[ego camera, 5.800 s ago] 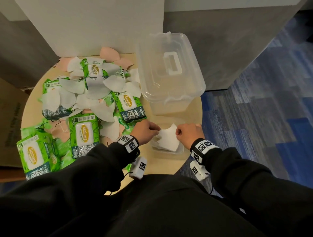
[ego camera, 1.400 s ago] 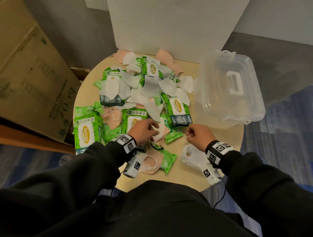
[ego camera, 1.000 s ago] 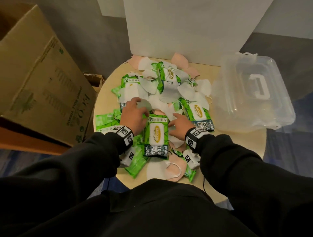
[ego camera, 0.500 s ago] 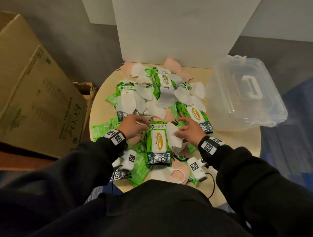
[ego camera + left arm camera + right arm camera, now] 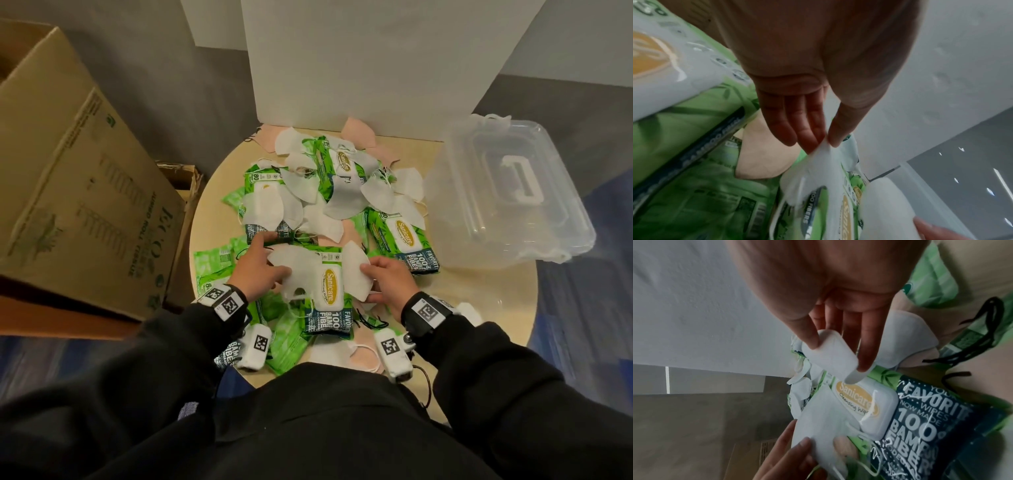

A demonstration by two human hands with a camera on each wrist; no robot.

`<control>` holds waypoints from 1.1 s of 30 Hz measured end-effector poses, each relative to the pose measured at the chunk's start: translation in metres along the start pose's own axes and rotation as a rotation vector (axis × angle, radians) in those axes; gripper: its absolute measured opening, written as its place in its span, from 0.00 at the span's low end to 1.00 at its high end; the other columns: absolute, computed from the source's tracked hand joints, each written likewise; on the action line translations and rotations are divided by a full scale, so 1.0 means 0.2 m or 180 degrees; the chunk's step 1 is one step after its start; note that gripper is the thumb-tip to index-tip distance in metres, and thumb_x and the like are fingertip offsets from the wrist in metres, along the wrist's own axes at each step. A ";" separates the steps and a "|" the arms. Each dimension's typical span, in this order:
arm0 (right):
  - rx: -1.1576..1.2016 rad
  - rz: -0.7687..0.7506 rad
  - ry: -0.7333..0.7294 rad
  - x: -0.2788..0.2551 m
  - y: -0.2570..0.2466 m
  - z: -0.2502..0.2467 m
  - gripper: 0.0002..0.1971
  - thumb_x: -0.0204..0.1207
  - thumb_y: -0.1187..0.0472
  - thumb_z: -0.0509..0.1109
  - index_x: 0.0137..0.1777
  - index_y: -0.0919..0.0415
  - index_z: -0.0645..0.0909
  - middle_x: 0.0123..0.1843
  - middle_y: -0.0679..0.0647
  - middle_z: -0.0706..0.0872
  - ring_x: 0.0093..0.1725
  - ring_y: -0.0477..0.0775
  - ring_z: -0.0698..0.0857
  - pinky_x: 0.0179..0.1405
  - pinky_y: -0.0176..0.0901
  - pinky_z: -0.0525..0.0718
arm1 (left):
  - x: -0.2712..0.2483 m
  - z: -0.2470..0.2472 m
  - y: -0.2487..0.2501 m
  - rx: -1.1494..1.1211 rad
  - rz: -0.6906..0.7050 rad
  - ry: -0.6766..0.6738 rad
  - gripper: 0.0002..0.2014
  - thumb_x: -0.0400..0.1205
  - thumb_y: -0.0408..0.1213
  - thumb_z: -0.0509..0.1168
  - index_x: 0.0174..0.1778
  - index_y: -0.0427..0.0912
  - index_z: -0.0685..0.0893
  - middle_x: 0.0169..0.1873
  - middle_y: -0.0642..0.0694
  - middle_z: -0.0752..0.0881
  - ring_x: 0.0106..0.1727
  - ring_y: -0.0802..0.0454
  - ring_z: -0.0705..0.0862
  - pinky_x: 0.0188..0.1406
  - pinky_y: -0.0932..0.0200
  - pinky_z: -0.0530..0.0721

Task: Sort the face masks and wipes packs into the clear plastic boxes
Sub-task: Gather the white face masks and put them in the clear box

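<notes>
A heap of white and pink face masks [image 5: 318, 205] and green wipes packs lies on the round wooden table [image 5: 472, 294]. My left hand [image 5: 260, 270] pinches a white mask [image 5: 294, 270] between thumb and fingers; the pinch shows in the left wrist view [image 5: 824, 144]. My right hand [image 5: 387, 281] pinches another white mask [image 5: 354, 270], also seen in the right wrist view [image 5: 830, 353]. Both masks hang just above a Sanicare wipes pack [image 5: 329, 294] lying between the hands. A clear plastic box [image 5: 507, 195] with its lid on stands at the table's right.
A large cardboard box [image 5: 78, 178] stands on the left, close to the table's edge. A white panel [image 5: 370, 65] rises behind the heap. More wipes packs [image 5: 400, 236] and pink masks [image 5: 359, 353] lie around my hands. Blue carpet lies to the right.
Half a second ago my left hand was low in the heap; now it has lifted a white mask. My right hand keeps its mask, and both masks have come over the wipes pack.
</notes>
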State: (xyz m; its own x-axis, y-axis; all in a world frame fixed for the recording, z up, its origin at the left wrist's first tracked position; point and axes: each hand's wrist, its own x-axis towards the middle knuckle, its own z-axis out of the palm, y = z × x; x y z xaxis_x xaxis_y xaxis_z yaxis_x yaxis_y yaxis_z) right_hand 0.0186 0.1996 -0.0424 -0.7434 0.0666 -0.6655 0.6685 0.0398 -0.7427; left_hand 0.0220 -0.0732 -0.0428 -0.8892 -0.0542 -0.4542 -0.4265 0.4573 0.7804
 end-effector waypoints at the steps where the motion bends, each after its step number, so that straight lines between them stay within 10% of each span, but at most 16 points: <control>1: 0.0033 0.0021 0.0002 0.00 0.00 0.00 0.01 0.84 0.66 0.71 0.52 0.61 0.83 0.54 0.64 0.88 0.46 0.61 0.89 0.26 0.48 0.89 | 0.00 0.00 -0.01 -0.0078 -0.0032 -0.0020 0.36 0.74 0.31 0.79 0.75 0.55 0.71 0.47 0.44 0.90 0.40 0.45 0.93 0.36 0.48 0.92; 9: 0.0535 0.0156 -0.0023 -0.06 -0.01 0.01 0.03 0.82 0.65 0.74 0.48 0.62 0.83 0.52 0.63 0.89 0.49 0.62 0.90 0.33 0.54 0.92 | -0.03 0.00 -0.01 -0.0820 -0.0026 0.0320 0.04 0.81 0.30 0.74 0.48 0.41 0.91 0.41 0.41 0.92 0.38 0.46 0.89 0.35 0.54 0.85; 16: 0.0865 0.0132 -0.0158 -0.09 -0.02 0.04 0.06 0.83 0.61 0.74 0.47 0.62 0.81 0.46 0.61 0.91 0.47 0.60 0.92 0.44 0.64 0.93 | -0.02 -0.03 0.11 -0.1575 -0.0072 0.0596 0.06 0.83 0.34 0.73 0.55 0.39 0.91 0.45 0.45 0.90 0.42 0.53 0.88 0.39 0.59 0.85; 22: 0.0793 0.0092 -0.0312 -0.13 -0.03 0.06 0.04 0.82 0.67 0.74 0.53 0.62 0.82 0.52 0.64 0.92 0.48 0.62 0.93 0.31 0.51 0.93 | -0.05 0.06 0.12 -0.1835 -0.0274 0.0160 0.11 0.87 0.33 0.69 0.65 0.40 0.86 0.56 0.37 0.92 0.50 0.39 0.92 0.49 0.46 0.91; 33: 0.0758 -0.0182 -0.0334 -0.17 -0.06 0.06 0.04 0.77 0.67 0.78 0.46 0.60 0.85 0.48 0.61 0.90 0.43 0.57 0.90 0.29 0.43 0.87 | -0.06 0.08 0.20 -0.1908 0.0047 0.0531 0.07 0.81 0.29 0.72 0.52 0.42 0.92 0.45 0.43 0.93 0.45 0.46 0.89 0.43 0.54 0.87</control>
State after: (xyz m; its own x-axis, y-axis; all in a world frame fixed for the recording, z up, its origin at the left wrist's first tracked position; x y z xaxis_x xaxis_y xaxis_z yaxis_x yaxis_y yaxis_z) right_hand 0.0366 0.1855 -0.0115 -0.7865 -0.0334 -0.6167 0.6102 -0.1960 -0.7676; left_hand 0.0186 -0.0408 -0.0135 -0.8890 -0.2119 -0.4059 -0.3895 -0.1160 0.9137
